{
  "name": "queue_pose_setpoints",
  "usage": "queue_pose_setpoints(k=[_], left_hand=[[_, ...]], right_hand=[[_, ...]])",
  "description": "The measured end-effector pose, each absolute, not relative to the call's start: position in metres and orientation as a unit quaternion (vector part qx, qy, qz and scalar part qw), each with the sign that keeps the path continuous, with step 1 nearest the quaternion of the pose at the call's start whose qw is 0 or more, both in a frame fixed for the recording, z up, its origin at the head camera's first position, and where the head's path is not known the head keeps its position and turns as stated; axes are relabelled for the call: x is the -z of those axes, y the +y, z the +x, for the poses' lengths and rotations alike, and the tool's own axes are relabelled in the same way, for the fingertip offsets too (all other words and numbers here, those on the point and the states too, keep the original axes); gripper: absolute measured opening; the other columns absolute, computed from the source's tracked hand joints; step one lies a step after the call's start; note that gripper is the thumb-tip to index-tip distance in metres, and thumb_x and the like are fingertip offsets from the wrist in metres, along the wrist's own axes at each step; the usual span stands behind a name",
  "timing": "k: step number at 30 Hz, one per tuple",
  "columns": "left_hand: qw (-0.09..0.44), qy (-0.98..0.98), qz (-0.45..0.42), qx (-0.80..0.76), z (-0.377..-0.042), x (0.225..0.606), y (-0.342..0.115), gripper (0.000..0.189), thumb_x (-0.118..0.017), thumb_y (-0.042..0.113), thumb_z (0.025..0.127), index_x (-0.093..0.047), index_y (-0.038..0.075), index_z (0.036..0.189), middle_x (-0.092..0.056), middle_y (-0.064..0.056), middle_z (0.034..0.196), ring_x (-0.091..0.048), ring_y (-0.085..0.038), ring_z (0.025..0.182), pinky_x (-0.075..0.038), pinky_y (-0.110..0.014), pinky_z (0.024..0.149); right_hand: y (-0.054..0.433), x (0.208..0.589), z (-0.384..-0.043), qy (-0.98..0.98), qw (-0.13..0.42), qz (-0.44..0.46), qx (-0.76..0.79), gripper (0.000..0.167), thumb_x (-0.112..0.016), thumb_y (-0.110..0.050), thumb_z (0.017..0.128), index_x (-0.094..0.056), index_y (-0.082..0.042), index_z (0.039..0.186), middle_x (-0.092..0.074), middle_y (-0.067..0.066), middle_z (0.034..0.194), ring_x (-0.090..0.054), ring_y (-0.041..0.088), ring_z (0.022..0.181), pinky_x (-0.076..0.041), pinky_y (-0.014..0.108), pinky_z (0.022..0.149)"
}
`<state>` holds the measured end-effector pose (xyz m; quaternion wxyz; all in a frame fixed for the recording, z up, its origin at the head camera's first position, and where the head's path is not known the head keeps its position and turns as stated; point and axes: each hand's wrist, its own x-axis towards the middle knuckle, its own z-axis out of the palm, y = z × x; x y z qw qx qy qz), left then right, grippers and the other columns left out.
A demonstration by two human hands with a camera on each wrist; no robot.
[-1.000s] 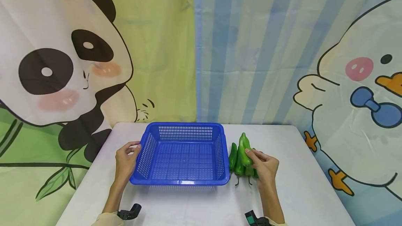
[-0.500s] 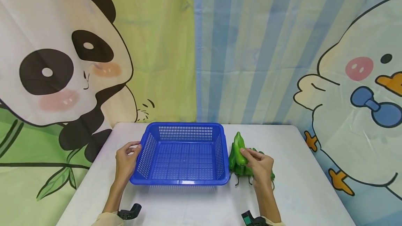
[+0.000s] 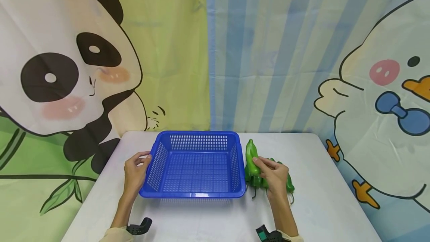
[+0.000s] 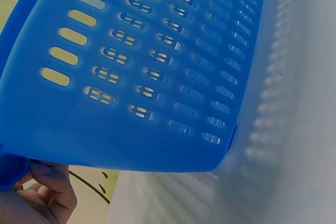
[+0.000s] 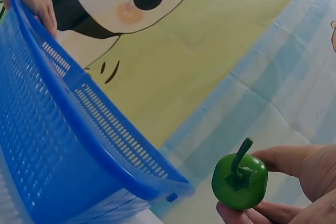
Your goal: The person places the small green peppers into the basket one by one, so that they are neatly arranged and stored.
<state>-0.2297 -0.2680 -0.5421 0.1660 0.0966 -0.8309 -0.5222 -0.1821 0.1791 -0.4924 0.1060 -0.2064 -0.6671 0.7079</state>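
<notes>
A blue plastic basket (image 3: 198, 171) with slotted walls stands on the white table, with nothing in it. My left hand (image 3: 134, 173) grips its left rim; in the left wrist view, fingers curl at the edge below the slotted wall (image 4: 79, 124). Between thumb and fingers, my right hand (image 3: 274, 176) pinches a long green pepper (image 3: 250, 152), tip up, just right of the basket. From the right wrist, that pepper (image 5: 239, 182) shows its stem end, apart from the basket. Several more green peppers (image 3: 290, 185) lie beneath and beside my right hand, which partly hides them.
The white table (image 3: 322, 197) extends to both sides of the basket and in front of it. Behind hangs a curtain (image 3: 174, 47) printed with a panda and a white bird. A dark device (image 3: 139, 227) is strapped to each wrist.
My right hand has moved left with the pepper, closer to the basket's right side. More of the peppers right of that hand now show. The left hand and the basket have stayed put.
</notes>
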Motion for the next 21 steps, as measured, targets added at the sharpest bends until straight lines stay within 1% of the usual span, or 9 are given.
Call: queue_pose_setpoints(k=[5, 11, 16, 21], left_hand=[[0.171, -0.831, 0.097, 0.521, -0.231, 0.542, -0.268, 0.031, -0.065, 0.024, 0.111, -0.074, 0.004, 0.132, -0.079, -0.027, 0.105, -0.071, -0.007, 0.066, -0.057, -0.020, 0.062], [0.168, -0.831, 0.100, 0.521, -0.231, 0.542, -0.268, 0.032, -0.065, 0.025, 0.111, -0.074, 0.003, 0.133, -0.078, -0.027, 0.106, -0.071, -0.007, 0.067, -0.057, -0.020, 0.063], [0.168, -0.829, 0.096, 0.525, -0.231, 0.542, -0.268, 0.032, -0.065, 0.024, 0.111, -0.074, 0.002, 0.132, -0.078, -0.027, 0.104, -0.071, -0.008, 0.066, -0.057, -0.021, 0.061], [0.164, -0.830, 0.097, 0.524, -0.229, 0.542, -0.267, 0.033, -0.065, 0.025, 0.111, -0.073, 0.002, 0.133, -0.078, -0.027, 0.105, -0.072, -0.008, 0.067, -0.058, -0.021, 0.062]], right_hand=[[0.173, 0.490, -0.182, -0.673, 0.102, -0.205, -0.703, 0.051, -0.093, -0.024, 0.089, -0.077, 0.007, 0.126, -0.080, -0.004, 0.093, -0.073, 0.005, 0.077, -0.059, 0.021, 0.066], [0.167, 0.488, -0.182, -0.672, 0.091, -0.203, -0.706, 0.052, -0.094, -0.026, 0.088, -0.077, 0.005, 0.127, -0.081, -0.003, 0.096, -0.072, 0.005, 0.079, -0.057, 0.020, 0.067], [0.162, 0.488, -0.183, -0.672, 0.088, -0.199, -0.708, 0.051, -0.093, -0.025, 0.089, -0.077, 0.006, 0.126, -0.080, -0.001, 0.099, -0.073, 0.006, 0.081, -0.058, 0.021, 0.069], [0.157, 0.488, -0.183, -0.672, 0.084, -0.202, -0.708, 0.050, -0.093, -0.024, 0.089, -0.077, 0.005, 0.126, -0.080, 0.001, 0.102, -0.074, 0.006, 0.082, -0.060, 0.022, 0.071]])
